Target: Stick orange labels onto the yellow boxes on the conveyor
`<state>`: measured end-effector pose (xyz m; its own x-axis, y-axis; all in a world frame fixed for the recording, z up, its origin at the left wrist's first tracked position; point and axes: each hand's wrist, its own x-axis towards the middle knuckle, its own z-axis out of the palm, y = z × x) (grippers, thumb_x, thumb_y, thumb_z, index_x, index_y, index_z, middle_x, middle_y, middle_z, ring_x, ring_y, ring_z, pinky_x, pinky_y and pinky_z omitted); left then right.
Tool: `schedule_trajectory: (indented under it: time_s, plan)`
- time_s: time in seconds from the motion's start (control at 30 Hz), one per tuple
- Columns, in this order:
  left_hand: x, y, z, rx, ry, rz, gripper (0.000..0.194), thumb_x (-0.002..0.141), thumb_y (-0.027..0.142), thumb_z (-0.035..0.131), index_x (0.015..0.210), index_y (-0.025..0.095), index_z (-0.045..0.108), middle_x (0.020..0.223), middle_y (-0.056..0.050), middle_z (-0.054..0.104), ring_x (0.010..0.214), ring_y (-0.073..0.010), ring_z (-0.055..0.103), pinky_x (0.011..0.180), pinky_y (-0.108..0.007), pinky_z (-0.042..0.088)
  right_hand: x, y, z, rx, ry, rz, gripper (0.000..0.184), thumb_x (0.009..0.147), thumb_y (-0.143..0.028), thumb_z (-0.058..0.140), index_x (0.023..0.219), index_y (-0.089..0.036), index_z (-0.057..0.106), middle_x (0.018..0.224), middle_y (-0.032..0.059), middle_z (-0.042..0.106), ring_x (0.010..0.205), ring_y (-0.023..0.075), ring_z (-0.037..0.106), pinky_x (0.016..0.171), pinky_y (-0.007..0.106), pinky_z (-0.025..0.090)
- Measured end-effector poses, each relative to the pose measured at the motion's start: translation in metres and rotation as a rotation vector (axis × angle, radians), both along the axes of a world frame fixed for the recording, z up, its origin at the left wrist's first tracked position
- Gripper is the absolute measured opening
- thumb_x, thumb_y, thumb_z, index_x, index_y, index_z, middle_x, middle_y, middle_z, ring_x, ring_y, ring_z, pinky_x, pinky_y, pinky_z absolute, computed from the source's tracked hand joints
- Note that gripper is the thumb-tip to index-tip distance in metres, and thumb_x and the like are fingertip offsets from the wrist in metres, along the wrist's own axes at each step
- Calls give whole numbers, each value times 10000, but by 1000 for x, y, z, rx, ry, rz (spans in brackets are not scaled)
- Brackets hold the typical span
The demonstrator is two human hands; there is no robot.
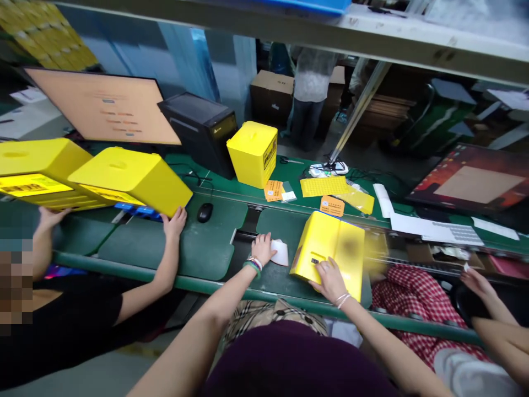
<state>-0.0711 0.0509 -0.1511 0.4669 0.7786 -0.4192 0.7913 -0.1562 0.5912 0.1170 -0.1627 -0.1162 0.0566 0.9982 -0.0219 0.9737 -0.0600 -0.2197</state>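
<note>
My left hand rests palm down near the bench's front edge, its fingers apart. Its thumb side meets a white paper-like piece; whether it touches or just overlaps it I cannot tell. To the right, a yellow box lies on the green work surface. My right hand lies on this box with fingers extended, the fingertips by a small dark slot or part in its face. A blurred yellow shape shows just beyond the box's right side.
A co-worker's hands hold a tilted yellow box at left. Another yellow box stands behind, beside a black computer tower. Orange cards, yellow sheets and a mouse lie around. Another person's hand is at right.
</note>
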Motion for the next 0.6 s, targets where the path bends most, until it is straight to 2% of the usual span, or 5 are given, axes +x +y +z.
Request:
schedule_trajectory:
  time_s: [0.13,0.27,0.4,0.47,0.6]
  plan:
    - [10,8,29,32,92,-94,555,693,420,725,1178,183,598,1445,-208,439,1415,-425,238,1080,-634,226,0,-4,-1,-28,50,-126,376,777,-246,679,1142,-203,599,1092,126,636,1073,297,565,1085,542,297]
    - [-74,66,73,99,95,-123,813,625,737,602,1316,321,498,1484,-80,441,1441,-448,148,1091,-664,213,-6,-18,16,-7,124,-273,455,770,-161,651,1217,-202,574,1213,134,603,1214,299,499,1083,528,314]
    - [-185,192,49,20,-325,369,1272,400,986,280,1496,394,21,1617,132,97,1491,-273,116,1209,-360,224,-34,-51,26,103,269,-480,275,865,-197,547,1130,-218,622,1120,102,636,1128,266,545,1002,448,421]
    - [-215,225,32,-53,-355,439,1384,309,1010,212,1503,366,-64,1601,168,-13,1495,-234,99,1203,-286,235,-54,-68,21,142,394,-601,226,900,-216,492,1068,-234,642,1070,86,647,1051,245,580,947,416,462]
    - [-183,185,56,17,-286,344,1434,221,1036,248,1492,419,-1,1581,143,226,1490,-289,101,1224,-353,209,-88,-79,-10,107,823,-811,190,835,-213,549,978,-246,670,1004,53,656,978,223,607,943,410,477]
